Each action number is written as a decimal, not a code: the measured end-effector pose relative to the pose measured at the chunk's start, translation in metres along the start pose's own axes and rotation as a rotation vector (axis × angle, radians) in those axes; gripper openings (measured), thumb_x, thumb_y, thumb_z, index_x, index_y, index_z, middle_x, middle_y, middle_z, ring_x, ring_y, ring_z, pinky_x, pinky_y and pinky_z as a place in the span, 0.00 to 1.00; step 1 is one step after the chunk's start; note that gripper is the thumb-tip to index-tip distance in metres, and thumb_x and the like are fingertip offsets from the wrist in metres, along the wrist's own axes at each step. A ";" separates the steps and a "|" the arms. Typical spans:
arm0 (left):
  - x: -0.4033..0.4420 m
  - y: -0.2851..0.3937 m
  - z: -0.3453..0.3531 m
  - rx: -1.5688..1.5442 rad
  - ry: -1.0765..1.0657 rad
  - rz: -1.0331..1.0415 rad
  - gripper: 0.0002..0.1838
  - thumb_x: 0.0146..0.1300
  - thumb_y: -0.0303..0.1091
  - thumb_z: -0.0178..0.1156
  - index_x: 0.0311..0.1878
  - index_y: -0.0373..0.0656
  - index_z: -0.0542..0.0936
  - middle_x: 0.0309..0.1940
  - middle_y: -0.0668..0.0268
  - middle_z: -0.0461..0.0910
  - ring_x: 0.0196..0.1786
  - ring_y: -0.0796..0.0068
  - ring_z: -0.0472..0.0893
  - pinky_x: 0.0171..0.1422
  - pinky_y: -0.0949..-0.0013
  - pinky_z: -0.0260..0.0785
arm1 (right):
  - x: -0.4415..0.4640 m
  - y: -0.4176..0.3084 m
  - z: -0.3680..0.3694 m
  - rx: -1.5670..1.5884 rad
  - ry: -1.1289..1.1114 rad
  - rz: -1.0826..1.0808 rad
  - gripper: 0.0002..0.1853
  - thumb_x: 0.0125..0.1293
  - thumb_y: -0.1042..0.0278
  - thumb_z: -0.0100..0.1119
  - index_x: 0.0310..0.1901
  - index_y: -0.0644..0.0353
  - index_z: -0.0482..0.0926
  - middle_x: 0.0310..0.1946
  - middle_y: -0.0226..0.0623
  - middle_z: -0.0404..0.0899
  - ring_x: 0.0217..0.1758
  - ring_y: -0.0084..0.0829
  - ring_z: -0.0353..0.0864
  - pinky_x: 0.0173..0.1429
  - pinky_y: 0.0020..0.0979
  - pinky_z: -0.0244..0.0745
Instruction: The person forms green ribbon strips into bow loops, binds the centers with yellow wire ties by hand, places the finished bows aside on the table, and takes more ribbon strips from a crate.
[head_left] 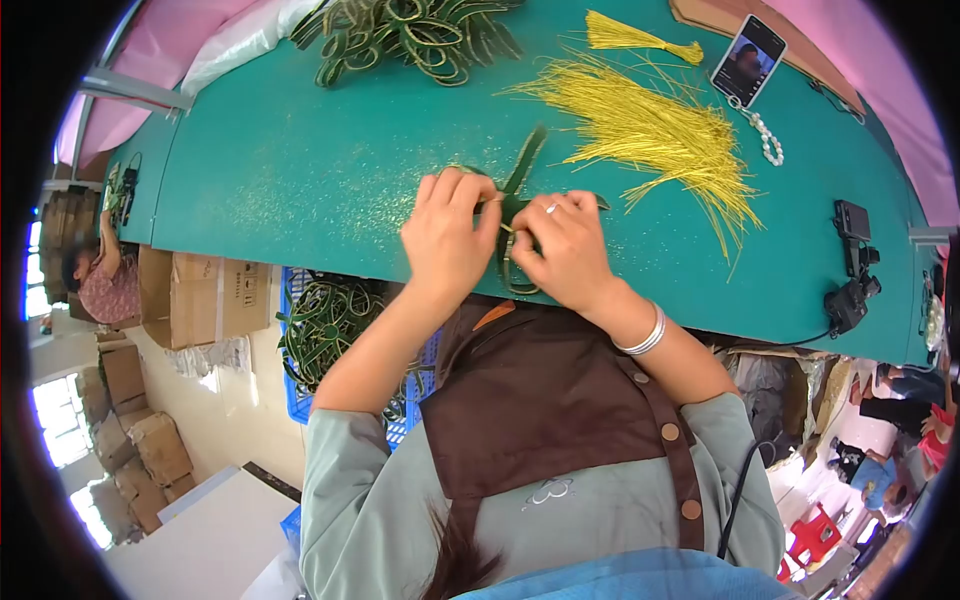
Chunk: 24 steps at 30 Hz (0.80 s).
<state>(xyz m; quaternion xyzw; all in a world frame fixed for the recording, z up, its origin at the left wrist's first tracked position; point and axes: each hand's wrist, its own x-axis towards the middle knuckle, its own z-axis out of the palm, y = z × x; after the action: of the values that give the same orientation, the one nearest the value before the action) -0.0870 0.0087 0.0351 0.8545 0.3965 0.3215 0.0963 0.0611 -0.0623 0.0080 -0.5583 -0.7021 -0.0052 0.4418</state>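
A dark green ribbon bow (525,165) with gold edging is held just above the near edge of the green table, one tail pointing up and away and a loop hanging toward me. My left hand (450,225) pinches its middle from the left, fingers curled. From the right, my right hand (567,245), wearing a ring, closes its fingers at the same middle. Between the fingertips shows a short piece of yellow tie strand (507,229); the fingers hide most of it and the bow's centre.
Loose yellow strands (650,125) spread at the right, with a tied bundle (640,38) behind. Green ribbon loops (410,35) are heaped at the back. A phone (748,60) and black devices (850,265) lie right. A blue crate (297,395) of bows stands below left. Other people are farther off.
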 end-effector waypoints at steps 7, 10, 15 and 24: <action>-0.015 -0.011 0.019 -0.353 0.022 -0.138 0.08 0.52 0.34 0.78 0.35 0.49 0.90 0.40 0.68 0.75 0.47 0.64 0.71 0.52 0.62 0.67 | 0.004 0.015 -0.002 0.088 -0.004 0.148 0.06 0.58 0.77 0.64 0.34 0.56 0.78 0.28 0.30 0.77 0.31 0.32 0.77 0.45 0.35 0.66; -0.015 -0.011 0.021 -0.396 -0.053 -0.159 0.07 0.54 0.34 0.77 0.35 0.47 0.89 0.40 0.68 0.75 0.48 0.65 0.72 0.53 0.63 0.67 | 0.003 0.017 -0.001 0.069 0.011 0.134 0.06 0.59 0.76 0.65 0.35 0.56 0.78 0.29 0.29 0.78 0.31 0.31 0.77 0.43 0.34 0.66; -0.012 -0.010 0.026 -0.587 -0.158 -0.291 0.05 0.55 0.32 0.75 0.35 0.47 0.89 0.42 0.69 0.77 0.52 0.65 0.72 0.57 0.61 0.64 | 0.001 0.020 -0.001 0.038 0.031 0.078 0.06 0.60 0.76 0.67 0.37 0.56 0.81 0.31 0.29 0.81 0.32 0.32 0.79 0.44 0.34 0.67; -0.013 0.011 0.022 -0.084 0.069 -0.006 0.05 0.50 0.30 0.73 0.31 0.50 0.85 0.43 0.74 0.77 0.52 0.66 0.72 0.55 0.55 0.53 | 0.009 0.016 -0.018 -0.065 0.032 -0.083 0.07 0.58 0.73 0.69 0.37 0.53 0.81 0.34 0.25 0.80 0.34 0.29 0.77 0.46 0.35 0.65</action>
<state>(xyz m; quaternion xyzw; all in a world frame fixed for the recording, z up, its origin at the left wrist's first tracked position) -0.0732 -0.0066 0.0167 0.8370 0.3882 0.3668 0.1194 0.0849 -0.0583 0.0166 -0.5429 -0.7169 -0.0553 0.4340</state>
